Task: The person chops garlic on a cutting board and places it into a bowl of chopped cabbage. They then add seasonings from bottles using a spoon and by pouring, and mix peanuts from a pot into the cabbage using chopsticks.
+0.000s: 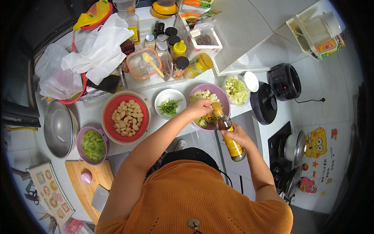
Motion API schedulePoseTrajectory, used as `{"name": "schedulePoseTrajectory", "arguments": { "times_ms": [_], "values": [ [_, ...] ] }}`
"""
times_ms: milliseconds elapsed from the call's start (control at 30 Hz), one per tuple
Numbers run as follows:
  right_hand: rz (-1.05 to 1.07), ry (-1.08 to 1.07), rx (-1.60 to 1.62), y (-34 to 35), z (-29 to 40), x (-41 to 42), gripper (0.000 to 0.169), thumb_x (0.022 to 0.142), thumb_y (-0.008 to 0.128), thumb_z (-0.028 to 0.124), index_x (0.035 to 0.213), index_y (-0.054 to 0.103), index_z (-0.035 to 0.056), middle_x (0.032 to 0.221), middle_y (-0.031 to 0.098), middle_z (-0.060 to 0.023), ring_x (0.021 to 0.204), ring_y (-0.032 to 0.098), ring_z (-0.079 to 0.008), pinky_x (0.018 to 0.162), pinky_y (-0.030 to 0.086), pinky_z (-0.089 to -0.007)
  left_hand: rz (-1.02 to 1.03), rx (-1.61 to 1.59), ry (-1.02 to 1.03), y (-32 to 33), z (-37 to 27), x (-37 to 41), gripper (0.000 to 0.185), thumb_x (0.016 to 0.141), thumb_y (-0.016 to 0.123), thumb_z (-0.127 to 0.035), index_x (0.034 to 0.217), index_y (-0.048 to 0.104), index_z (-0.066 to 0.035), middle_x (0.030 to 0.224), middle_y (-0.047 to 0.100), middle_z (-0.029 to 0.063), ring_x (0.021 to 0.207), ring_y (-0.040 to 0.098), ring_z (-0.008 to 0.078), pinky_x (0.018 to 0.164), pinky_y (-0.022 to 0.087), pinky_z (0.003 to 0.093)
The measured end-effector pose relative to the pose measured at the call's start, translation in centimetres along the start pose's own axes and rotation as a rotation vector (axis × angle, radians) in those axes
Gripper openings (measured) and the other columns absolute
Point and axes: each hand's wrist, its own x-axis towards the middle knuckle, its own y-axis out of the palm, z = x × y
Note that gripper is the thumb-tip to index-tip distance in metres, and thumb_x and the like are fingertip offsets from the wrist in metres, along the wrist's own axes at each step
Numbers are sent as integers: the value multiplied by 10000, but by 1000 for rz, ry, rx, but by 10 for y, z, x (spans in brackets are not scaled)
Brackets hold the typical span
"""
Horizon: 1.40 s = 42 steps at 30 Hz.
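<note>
My right hand (237,135) grips a glass bottle (233,146) with a yellow label around its middle, its yellow-capped neck pointing away from me. At the bottle's neck, my left hand (200,109) has its fingers bent close to the cap; whether they touch it is unclear. Beneath both hands lies a purple bowl (226,98) of chopped pale and green food, partly hidden by the left hand and the bottle. A white bowl (159,98) of cut green strips stands just left of it. To its right is a clear container of chopped green vegetable (237,89).
Left on the counter are a red colander (108,115) of peeled cloves, a purple bowl of green slices (93,144), a metal basin (58,128) and a cutting board (73,175) with a cleaver blade (100,198). Seasoning jars (181,64) stand behind; a cooktop (273,146) is right.
</note>
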Motion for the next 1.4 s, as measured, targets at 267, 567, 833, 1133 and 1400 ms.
{"name": "schedulePoseTrajectory", "arguments": {
  "times_ms": [267, 567, 833, 1133, 1400],
  "values": [
    [-9, 7, -107, -10, -7, 2, 577, 702, 750, 409, 1066, 589, -9, 824, 642, -101, 719, 608, -170, 666, 490, -305, -41, 108, 163, -4, -6, 4, 350, 815, 523, -18, 1160, 581, -10, 800, 568, 8, 740, 525, 86, 661, 429, 228],
    [-20, 22, -165, -17, 4, 0, 584, 693, 742, 432, 1049, 601, -10, 834, 648, -123, 732, 620, -193, 677, 493, -321, -91, 287, 252, -5, -15, 10, 305, 825, 515, -3, 1113, 612, -34, 836, 607, 44, 772, 552, 113, 720, 451, 260],
    [-36, 13, -211, -20, 7, 0, 612, 681, 730, 450, 1056, 602, -17, 846, 650, -137, 740, 625, -207, 691, 492, -325, -65, 258, 266, -3, -14, 13, 320, 827, 509, 7, 1131, 601, -34, 823, 588, 38, 744, 540, 113, 708, 448, 258],
    [-101, -97, -84, -19, 3, -7, 465, 721, 722, 333, 1017, 596, -3, 782, 637, -92, 694, 613, -168, 647, 493, -304, -52, 237, 312, -6, -26, 9, 350, 833, 496, 16, 1172, 566, -30, 783, 520, -2, 723, 492, 68, 669, 423, 215],
    [-96, -50, 15, -17, 11, -23, 404, 741, 717, 277, 1016, 594, 7, 756, 632, -66, 666, 606, -144, 626, 488, -295, -112, 255, 348, -3, -30, 12, 319, 848, 507, -4, 1161, 570, -18, 876, 583, 32, 784, 555, 95, 726, 454, 234]
  ]
}}
